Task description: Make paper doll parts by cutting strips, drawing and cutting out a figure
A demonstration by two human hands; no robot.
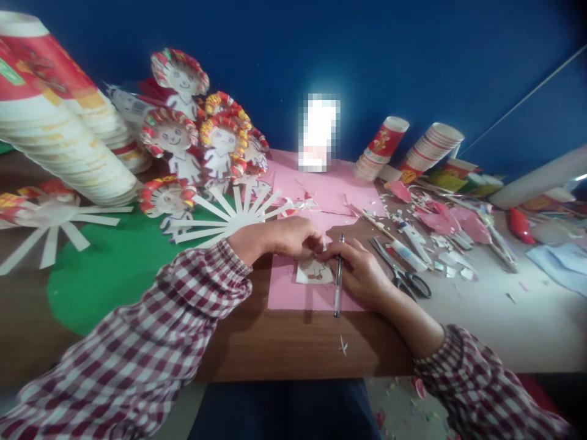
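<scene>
A deep blue wall [257,36] stands behind a brown wood-grain table [275,354], above a scrap-littered grey floor [397,400].

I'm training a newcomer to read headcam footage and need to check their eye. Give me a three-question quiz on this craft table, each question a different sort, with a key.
1. Short answer: which hand holds the pen?
2. True or false: in the picture, the paper dolls are to the left of the scissors.
3. Multiple choice: the small drawing is over a sheet of which colour?
A. Green
B. Pink
C. Blue

Key:
1. The right hand.
2. True.
3. B.
</scene>
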